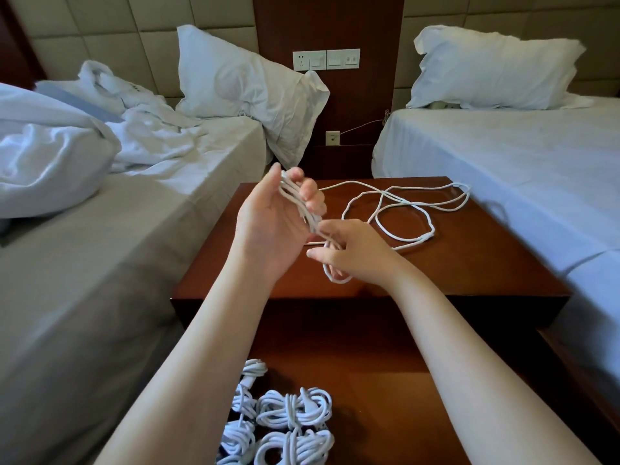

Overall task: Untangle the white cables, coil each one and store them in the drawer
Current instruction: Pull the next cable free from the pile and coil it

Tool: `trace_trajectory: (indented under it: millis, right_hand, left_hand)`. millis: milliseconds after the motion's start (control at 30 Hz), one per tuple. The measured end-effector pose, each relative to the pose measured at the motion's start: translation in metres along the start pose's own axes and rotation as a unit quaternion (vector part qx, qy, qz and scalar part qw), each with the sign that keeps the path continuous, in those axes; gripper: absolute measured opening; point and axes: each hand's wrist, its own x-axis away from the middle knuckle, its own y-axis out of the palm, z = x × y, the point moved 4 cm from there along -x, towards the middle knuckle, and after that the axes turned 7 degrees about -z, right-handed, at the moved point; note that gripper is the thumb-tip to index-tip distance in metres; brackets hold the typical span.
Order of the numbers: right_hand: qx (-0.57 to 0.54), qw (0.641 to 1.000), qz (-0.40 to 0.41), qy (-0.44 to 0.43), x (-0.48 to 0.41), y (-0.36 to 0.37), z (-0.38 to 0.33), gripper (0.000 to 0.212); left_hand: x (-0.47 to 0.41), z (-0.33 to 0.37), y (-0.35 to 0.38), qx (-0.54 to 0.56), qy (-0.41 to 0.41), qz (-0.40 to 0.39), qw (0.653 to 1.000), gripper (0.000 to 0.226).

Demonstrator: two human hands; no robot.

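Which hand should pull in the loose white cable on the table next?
Probably the right hand. It holds the white cable, whose loose part lies on the nightstand on that side. The left hand is busy gripping the coiled loops.

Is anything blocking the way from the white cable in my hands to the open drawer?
Nothing visible blocks it. The left hand and right hand hold the white cable above the brown nightstand; the open drawer below has bare floor beside the coiled white bundles.
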Motion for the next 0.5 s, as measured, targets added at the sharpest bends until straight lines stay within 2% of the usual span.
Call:
trace_trajectory:
  millis: [67,100,167,267,400,500]
  right_hand:
    - [0.023,0.999,-0.033,0.029,-0.002,0.004,0.001,0.007]
    - [0.04,0.997,-0.044,0.04,-0.002,0.004,0.001,0.005]
    - [0.078,0.993,-0.057,0.062,-0.001,0.002,0.002,0.006]
    - [0.124,0.987,-0.054,0.088,0.001,-0.002,0.008,0.013]
    - [0.177,0.98,0.01,0.088,-0.001,-0.004,0.015,0.02]
    - [0.254,0.96,0.095,0.071,-0.002,-0.008,0.017,0.022]
  left_hand:
    - [-0.001,0.002,-0.006,-0.008,0.059,0.095,0.994,0.035]
    - [-0.002,0.004,-0.008,-0.021,0.087,0.135,0.987,0.035]
    - [-0.002,0.01,-0.012,-0.036,0.146,0.191,0.97,0.033]
    - [0.002,0.02,-0.016,-0.072,0.213,0.229,0.947,0.029]
    - [0.008,0.017,-0.023,-0.207,0.228,0.271,0.912,0.024]
    - [0.011,0.015,-0.024,-0.369,0.244,0.298,0.845,0.026]
